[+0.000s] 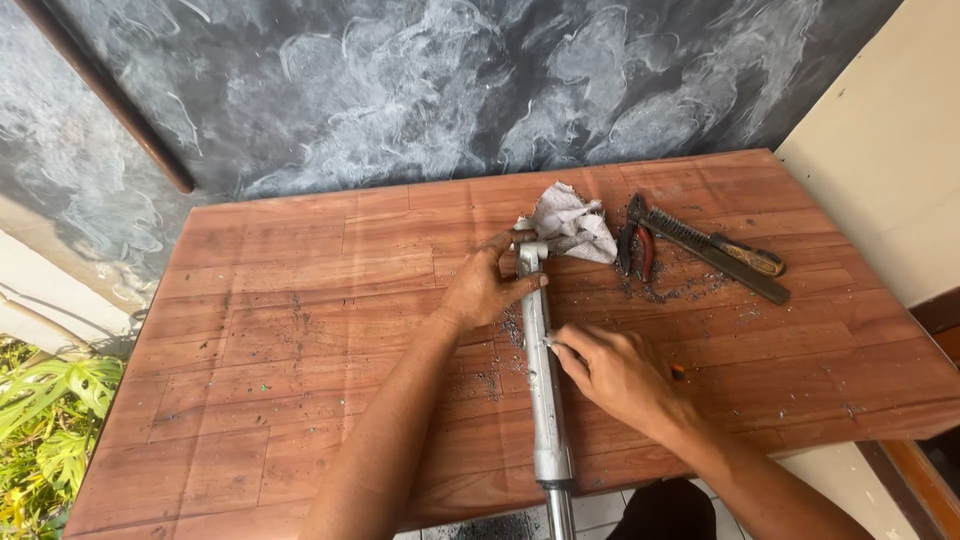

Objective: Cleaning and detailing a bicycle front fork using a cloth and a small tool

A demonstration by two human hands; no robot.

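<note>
- metal tube (540, 390) lies on wooden table (280, 330), long axis running away from the person, far end toward the rag (572, 226).
- left hand (487, 285) clamped around tube's far end.
- right hand (615, 372) pinching at tube's middle; pliers (636, 247) and wire brush (712, 254) beyond it.

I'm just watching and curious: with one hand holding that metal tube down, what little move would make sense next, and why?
Probably a short stroke of the right hand further along the metal tube. The left hand pins the tube's upper end to the wooden table, the right fingertips press something small against its side, and grey filings lie beside it.
</note>
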